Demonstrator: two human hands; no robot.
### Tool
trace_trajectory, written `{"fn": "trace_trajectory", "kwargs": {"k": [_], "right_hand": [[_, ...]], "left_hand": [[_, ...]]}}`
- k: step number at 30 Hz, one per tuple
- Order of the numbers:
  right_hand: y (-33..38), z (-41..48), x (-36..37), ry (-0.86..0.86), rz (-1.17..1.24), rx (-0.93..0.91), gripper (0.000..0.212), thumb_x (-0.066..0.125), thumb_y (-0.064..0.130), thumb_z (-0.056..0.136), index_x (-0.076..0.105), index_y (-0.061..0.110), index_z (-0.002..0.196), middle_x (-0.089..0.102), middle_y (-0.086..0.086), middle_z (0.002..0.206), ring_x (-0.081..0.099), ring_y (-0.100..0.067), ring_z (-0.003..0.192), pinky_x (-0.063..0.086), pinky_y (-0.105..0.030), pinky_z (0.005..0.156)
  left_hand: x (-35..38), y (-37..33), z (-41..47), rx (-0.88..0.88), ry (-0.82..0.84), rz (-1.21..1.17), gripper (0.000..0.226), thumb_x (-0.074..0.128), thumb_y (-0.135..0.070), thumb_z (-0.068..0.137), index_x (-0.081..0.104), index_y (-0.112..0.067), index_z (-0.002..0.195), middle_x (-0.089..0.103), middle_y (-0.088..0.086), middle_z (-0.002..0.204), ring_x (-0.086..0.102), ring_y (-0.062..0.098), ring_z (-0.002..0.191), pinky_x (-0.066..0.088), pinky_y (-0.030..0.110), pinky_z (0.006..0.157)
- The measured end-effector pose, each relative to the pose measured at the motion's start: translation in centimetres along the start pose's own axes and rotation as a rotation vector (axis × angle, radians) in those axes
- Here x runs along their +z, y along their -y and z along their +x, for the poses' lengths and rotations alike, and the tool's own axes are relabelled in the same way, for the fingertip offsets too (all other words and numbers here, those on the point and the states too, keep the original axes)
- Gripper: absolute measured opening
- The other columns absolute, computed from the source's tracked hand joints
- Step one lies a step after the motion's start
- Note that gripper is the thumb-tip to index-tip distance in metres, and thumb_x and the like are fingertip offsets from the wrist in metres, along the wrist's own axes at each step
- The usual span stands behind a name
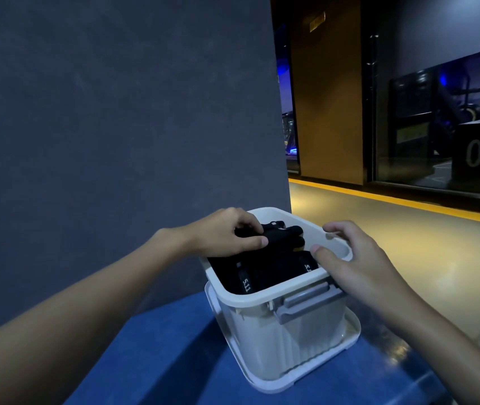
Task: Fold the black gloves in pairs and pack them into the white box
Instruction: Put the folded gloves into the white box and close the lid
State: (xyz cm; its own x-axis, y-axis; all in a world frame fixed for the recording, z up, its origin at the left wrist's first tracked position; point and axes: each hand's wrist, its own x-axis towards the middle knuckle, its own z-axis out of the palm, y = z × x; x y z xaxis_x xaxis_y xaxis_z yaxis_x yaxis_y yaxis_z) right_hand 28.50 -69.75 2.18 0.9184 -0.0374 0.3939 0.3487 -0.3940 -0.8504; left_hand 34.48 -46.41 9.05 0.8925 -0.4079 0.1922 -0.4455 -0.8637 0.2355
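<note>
Pinching black gloves (287, 233) at the white box (250, 299) far-left corner, left hand (227, 233) grip is nearer; right hand (358, 258) slack, empty, by right rim.

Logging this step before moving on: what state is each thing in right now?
white box: open, upright, standing on its lid.
lid: off, lying under the box.
grey latch: unfastened.
black gloves: folded, packed inside the box.
top glove bundle: on the others, at rim height.
left hand: grips the top glove bundle.
right hand: by the right rim, fingers loosely curled, holding nothing.
</note>
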Motion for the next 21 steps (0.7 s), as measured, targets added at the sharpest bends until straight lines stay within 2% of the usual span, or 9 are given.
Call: {"fn": "trace_trajectory", "kwargs": {"k": [4,7,9,11,14,17,21], "right_hand": [[-0.1,-0.3,0.0,-0.001,0.033,0.025,0.032,0.06,0.041,0.089,0.051,0.034,0.118,0.052,0.015,0.112,0.052,-0.017,0.109,0.048,-0.036,0.086],[0.0,-0.6,0.2,-0.014,0.074,0.033,0.032,0.061,0.042,0.089,0.051,0.034,0.119,0.052,0.017,0.11,0.054,-0.013,0.099,0.05,-0.035,0.081],[0.0,-0.8,0.3,-0.026,0.111,0.045,0.031,0.061,0.04,0.09,0.05,0.034,0.118,0.05,0.018,0.104,0.055,-0.011,0.092,0.05,-0.032,0.074],[-0.1,-1.1,0.3,-0.026,0.137,0.066,0.031,0.06,0.04,0.09,0.049,0.033,0.118,0.051,0.015,0.1,0.056,-0.013,0.087,0.047,-0.031,0.068],[-0.1,-1.3,0.4,-0.017,0.158,0.096,0.034,0.06,0.041,0.09,0.048,0.033,0.121,0.051,0.008,0.106,0.056,-0.015,0.088,0.044,-0.029,0.066],[0.0,-1.5,0.6,-0.04,0.19,0.099,0.037,0.061,0.038,0.09,0.051,0.031,0.125,0.05,0.001,0.114,0.054,-0.016,0.093,0.043,-0.028,0.066],[0.6,-2.0,0.7,-0.059,0.264,0.078,0.036,0.063,0.027,0.089,0.056,0.03,0.124,0.053,0.005,0.103,0.056,-0.014,0.086,0.046,-0.027,0.064]], "left_hand": [[-0.3,0.3,-2.3,0.03,-0.059,-0.011,0.028,0.066,-0.048,0.089,0.069,-0.032,0.112,0.06,-0.015,0.117,0.057,0.004,0.109,0.046,0.027,0.097],[-0.4,0.5,-3.9,0.049,-0.077,-0.026,0.032,0.067,-0.044,0.09,0.067,-0.032,0.119,0.051,-0.015,0.131,0.052,0.002,0.118,0.042,0.015,0.091],[-0.6,0.3,-5.4,0.041,-0.057,-0.048,0.037,0.067,-0.047,0.09,0.064,-0.034,0.125,0.042,-0.018,0.139,0.046,-0.003,0.125,0.035,0.011,0.092],[-0.8,0.3,-7.0,0.059,-0.023,-0.062,0.045,0.065,-0.058,0.086,0.062,-0.038,0.126,0.045,-0.024,0.138,0.045,-0.007,0.126,0.036,0.016,0.1],[-0.8,0.3,-9.5,0.073,0.065,-0.092,0.062,0.062,-0.075,0.073,0.062,-0.04,0.124,0.051,-0.03,0.132,0.047,-0.007,0.127,0.038,0.022,0.107],[0.1,0.1,-11.1,0.06,0.054,-0.201,0.064,0.074,-0.072,0.062,0.064,-0.046,0.119,0.046,-0.034,0.135,0.042,-0.012,0.13,0.038,0.017,0.105],[1.1,-0.5,-11.8,0.039,-0.108,-0.265,0.055,0.08,-0.066,0.056,0.069,-0.046,0.106,0.048,-0.028,0.14,0.051,-0.007,0.124,0.045,0.033,0.107]]}}
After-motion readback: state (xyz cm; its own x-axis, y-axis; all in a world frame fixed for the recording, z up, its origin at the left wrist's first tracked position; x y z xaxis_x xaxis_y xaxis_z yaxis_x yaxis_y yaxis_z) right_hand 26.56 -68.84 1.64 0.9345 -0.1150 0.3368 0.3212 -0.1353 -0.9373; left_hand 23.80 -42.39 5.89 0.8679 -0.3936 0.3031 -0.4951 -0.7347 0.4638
